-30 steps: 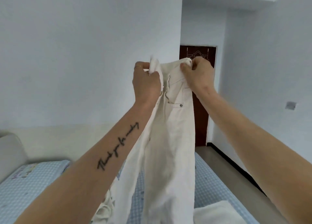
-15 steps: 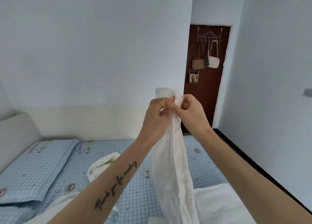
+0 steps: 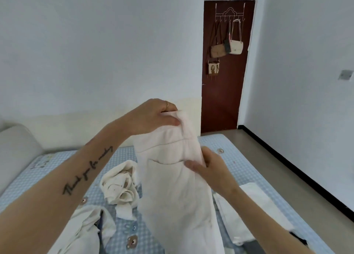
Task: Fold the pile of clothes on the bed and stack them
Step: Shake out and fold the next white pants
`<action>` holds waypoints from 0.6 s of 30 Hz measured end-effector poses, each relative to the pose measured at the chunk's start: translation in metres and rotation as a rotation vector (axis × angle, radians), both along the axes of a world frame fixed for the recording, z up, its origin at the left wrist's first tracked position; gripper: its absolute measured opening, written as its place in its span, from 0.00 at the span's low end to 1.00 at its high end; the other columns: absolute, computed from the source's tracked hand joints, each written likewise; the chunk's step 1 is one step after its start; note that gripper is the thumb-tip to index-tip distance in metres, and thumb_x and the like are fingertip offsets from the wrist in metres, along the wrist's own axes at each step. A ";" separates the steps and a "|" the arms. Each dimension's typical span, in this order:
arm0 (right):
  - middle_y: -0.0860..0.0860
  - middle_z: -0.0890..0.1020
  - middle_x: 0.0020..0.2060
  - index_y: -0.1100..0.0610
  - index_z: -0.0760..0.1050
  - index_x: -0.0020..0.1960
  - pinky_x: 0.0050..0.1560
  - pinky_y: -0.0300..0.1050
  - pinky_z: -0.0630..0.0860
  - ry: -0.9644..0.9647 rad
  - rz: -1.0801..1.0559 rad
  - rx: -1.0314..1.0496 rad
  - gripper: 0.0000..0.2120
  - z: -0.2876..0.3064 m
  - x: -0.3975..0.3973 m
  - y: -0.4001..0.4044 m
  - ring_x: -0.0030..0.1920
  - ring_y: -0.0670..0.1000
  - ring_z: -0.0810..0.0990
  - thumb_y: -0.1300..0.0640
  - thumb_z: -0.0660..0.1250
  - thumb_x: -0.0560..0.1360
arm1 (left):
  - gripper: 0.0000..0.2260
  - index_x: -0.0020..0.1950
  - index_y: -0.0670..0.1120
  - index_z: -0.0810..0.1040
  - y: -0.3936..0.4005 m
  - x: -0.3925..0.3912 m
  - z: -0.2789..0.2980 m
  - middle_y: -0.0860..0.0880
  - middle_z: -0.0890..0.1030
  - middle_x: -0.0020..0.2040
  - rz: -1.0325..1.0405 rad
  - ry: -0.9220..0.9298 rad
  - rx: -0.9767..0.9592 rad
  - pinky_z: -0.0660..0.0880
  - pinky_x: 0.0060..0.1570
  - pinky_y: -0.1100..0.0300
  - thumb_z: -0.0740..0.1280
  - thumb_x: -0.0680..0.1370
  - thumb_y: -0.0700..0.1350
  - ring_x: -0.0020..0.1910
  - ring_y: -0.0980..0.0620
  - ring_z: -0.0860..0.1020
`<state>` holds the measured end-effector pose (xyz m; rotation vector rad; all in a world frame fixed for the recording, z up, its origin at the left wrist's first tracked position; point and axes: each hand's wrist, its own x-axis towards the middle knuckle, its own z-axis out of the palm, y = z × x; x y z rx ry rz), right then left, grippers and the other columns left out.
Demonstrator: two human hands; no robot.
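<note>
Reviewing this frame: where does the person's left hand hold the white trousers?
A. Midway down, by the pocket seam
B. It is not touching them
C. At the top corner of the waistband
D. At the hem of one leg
C. The left hand pinches the top waistband corner of the white trousers, while the right hand has its grip lower, by the pocket seam.

The white trousers (image 3: 178, 196) are running off the bottom edge, hiding their legs. They are covering the right hand's fingertips (image 3: 206, 164) and part of the bed (image 3: 249, 169).
</note>
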<state>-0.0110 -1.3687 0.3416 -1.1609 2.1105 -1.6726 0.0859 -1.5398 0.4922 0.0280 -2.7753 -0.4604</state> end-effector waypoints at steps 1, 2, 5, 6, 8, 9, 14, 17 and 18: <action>0.46 0.83 0.43 0.48 0.78 0.48 0.43 0.41 0.78 -0.029 -0.012 0.061 0.10 -0.018 0.001 0.005 0.43 0.46 0.82 0.46 0.72 0.70 | 0.08 0.41 0.44 0.78 -0.001 0.001 0.006 0.48 0.79 0.36 0.007 0.023 -0.009 0.67 0.36 0.63 0.69 0.75 0.48 0.36 0.52 0.75; 0.47 0.84 0.42 0.50 0.78 0.47 0.42 0.42 0.78 -0.056 -0.029 0.089 0.10 -0.032 0.001 0.010 0.43 0.48 0.82 0.45 0.72 0.71 | 0.08 0.42 0.43 0.78 -0.003 0.001 0.012 0.45 0.80 0.38 0.013 0.047 -0.019 0.67 0.38 0.60 0.68 0.76 0.48 0.38 0.50 0.76; 0.49 0.83 0.43 0.53 0.77 0.49 0.48 0.49 0.79 -0.061 -0.094 0.109 0.12 -0.055 -0.001 0.016 0.45 0.50 0.81 0.45 0.68 0.74 | 0.09 0.41 0.44 0.78 0.001 0.000 0.031 0.45 0.79 0.37 0.048 0.123 -0.073 0.68 0.39 0.61 0.67 0.76 0.48 0.39 0.51 0.76; 0.47 0.83 0.43 0.52 0.77 0.50 0.49 0.49 0.78 -0.050 -0.113 0.103 0.11 -0.055 -0.002 0.016 0.45 0.47 0.81 0.45 0.66 0.75 | 0.08 0.42 0.45 0.78 0.003 -0.002 0.036 0.47 0.79 0.38 0.065 0.158 -0.087 0.67 0.38 0.63 0.67 0.76 0.49 0.39 0.52 0.75; 0.44 0.82 0.43 0.51 0.75 0.51 0.48 0.43 0.77 -0.006 -0.141 0.058 0.09 -0.049 -0.006 0.014 0.44 0.42 0.80 0.47 0.63 0.77 | 0.07 0.44 0.47 0.79 0.010 -0.006 0.045 0.50 0.79 0.40 0.114 0.227 -0.099 0.68 0.42 0.62 0.67 0.76 0.50 0.41 0.53 0.75; 0.43 0.82 0.42 0.51 0.75 0.51 0.45 0.38 0.75 0.020 -0.155 0.025 0.08 -0.045 -0.009 0.014 0.43 0.40 0.79 0.48 0.62 0.78 | 0.07 0.45 0.48 0.79 0.016 -0.009 0.049 0.50 0.79 0.41 0.138 0.258 -0.102 0.69 0.45 0.58 0.66 0.76 0.50 0.43 0.52 0.76; 0.43 0.73 0.30 0.51 0.68 0.37 0.34 0.32 0.67 0.087 -0.283 -0.142 0.12 -0.010 -0.040 0.022 0.33 0.37 0.73 0.51 0.62 0.78 | 0.10 0.39 0.47 0.73 0.055 -0.027 0.084 0.53 0.72 0.33 0.210 0.385 -0.177 0.64 0.42 0.58 0.65 0.76 0.51 0.40 0.49 0.72; 0.45 0.70 0.30 0.58 0.66 0.38 0.34 0.39 0.65 0.085 -0.283 -0.238 0.15 0.012 -0.064 0.032 0.30 0.42 0.67 0.51 0.61 0.79 | 0.09 0.41 0.47 0.73 0.085 -0.037 0.107 0.51 0.72 0.36 0.233 0.459 -0.225 0.63 0.44 0.60 0.64 0.77 0.50 0.42 0.50 0.71; 0.45 0.69 0.30 0.59 0.65 0.38 0.33 0.39 0.64 0.082 -0.271 -0.278 0.15 0.021 -0.072 0.035 0.30 0.42 0.66 0.52 0.60 0.80 | 0.09 0.42 0.45 0.73 0.094 -0.042 0.115 0.49 0.73 0.38 0.222 0.496 -0.263 0.63 0.44 0.60 0.64 0.77 0.50 0.42 0.50 0.71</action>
